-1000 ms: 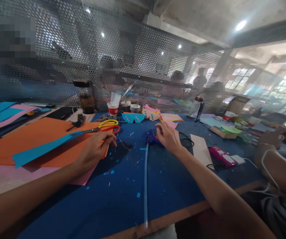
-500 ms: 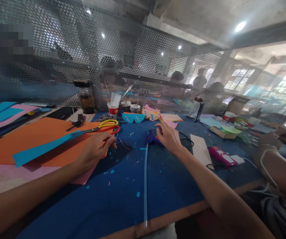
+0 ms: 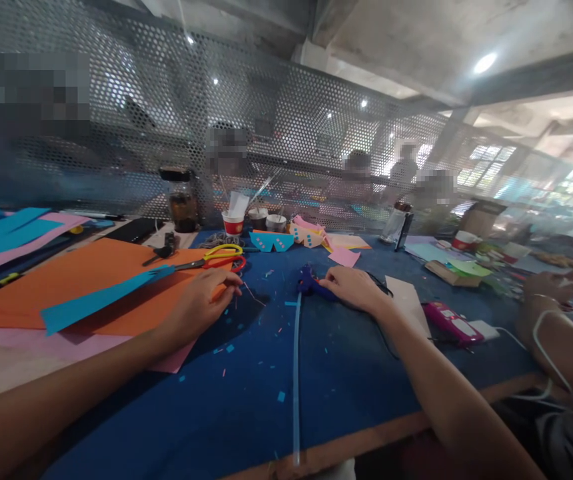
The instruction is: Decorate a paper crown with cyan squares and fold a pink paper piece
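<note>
Closest, a brown wooden strip (image 3: 386,430) edges the blue-topped table (image 3: 356,400), and a long, straight, translucent rod (image 3: 297,380) runs from over that strip up to a dark-blue plastic glue gun (image 3: 307,280) lying near the middle of the tabletop. The right hand (image 3: 359,288) lies over the gun's handle; whether its fingers are closed around it cannot be told. Across from it, the left hand (image 3: 201,300) is loosely curled with nothing visible in it, over the right end of large orange paper sheets (image 3: 96,263). Just beyond its knuckles lie scissors with yellow and red handles (image 3: 200,263), their blades at a bright-blue paper strip (image 3: 106,300). Right of the right hand are a pale rectangular card (image 3: 406,303) and a magenta device (image 3: 450,322). Farther back stand a blue paper mask with pink dots (image 3: 271,241), a red-and-white paper cup (image 3: 233,223) and a dark-lidded clear jar (image 3: 182,210), before a grey perforated screen (image 3: 286,113).
</note>
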The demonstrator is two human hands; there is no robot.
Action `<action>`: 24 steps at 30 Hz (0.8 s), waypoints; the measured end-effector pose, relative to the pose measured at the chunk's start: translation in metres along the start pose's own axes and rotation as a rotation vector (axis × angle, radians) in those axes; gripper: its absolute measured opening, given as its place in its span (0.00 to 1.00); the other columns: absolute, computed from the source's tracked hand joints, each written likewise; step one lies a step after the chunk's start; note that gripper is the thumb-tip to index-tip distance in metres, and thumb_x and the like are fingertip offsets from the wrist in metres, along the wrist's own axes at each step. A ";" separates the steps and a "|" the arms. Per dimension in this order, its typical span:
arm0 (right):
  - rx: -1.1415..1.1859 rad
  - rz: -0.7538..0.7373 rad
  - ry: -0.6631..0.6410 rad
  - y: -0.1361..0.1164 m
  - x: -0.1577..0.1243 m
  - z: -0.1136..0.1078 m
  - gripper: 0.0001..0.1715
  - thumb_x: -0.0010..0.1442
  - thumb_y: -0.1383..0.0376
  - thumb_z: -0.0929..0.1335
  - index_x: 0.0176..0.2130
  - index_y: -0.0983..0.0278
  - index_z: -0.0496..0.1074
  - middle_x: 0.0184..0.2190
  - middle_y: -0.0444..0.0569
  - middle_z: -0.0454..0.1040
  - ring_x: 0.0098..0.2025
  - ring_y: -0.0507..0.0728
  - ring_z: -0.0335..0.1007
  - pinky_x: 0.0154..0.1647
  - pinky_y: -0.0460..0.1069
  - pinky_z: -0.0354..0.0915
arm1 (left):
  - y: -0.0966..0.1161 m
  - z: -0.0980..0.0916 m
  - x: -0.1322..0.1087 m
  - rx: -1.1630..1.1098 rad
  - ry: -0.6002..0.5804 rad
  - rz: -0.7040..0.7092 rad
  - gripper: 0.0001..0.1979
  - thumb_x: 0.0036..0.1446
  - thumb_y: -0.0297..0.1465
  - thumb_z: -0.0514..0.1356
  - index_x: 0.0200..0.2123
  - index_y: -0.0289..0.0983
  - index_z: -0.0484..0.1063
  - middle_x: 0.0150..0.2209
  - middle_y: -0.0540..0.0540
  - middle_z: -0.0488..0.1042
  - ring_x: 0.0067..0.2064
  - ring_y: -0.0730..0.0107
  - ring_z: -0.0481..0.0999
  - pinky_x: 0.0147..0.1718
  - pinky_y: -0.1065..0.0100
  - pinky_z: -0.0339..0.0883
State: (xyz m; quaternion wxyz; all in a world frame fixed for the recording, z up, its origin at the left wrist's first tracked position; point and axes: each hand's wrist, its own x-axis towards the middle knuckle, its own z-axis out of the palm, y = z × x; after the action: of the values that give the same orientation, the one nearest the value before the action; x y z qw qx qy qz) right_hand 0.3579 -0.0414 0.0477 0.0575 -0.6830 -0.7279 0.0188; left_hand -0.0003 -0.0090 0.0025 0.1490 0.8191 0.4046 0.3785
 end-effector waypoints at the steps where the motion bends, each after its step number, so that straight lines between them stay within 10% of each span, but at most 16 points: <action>1: 0.001 -0.011 -0.023 0.001 0.000 0.000 0.20 0.77 0.51 0.67 0.44 0.61 0.81 0.44 0.53 0.85 0.47 0.62 0.81 0.43 0.50 0.64 | 0.000 0.000 0.000 0.001 0.000 0.000 0.14 0.67 0.42 0.55 0.43 0.43 0.77 0.39 0.46 0.86 0.48 0.52 0.83 0.55 0.52 0.73; 24: -0.041 -0.026 0.068 0.009 0.009 0.007 0.21 0.71 0.49 0.74 0.52 0.62 0.79 0.54 0.54 0.83 0.56 0.64 0.78 0.49 0.50 0.64 | -0.026 0.006 0.001 0.060 0.007 -0.008 0.17 0.66 0.47 0.56 0.41 0.46 0.80 0.41 0.47 0.86 0.48 0.51 0.84 0.53 0.55 0.75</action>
State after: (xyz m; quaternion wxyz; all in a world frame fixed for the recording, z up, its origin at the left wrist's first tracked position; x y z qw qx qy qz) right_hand 0.3651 -0.0316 0.0407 0.0683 -0.6747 -0.7346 -0.0199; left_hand -0.0102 0.0082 -0.0151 0.1243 0.8204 0.4193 0.3683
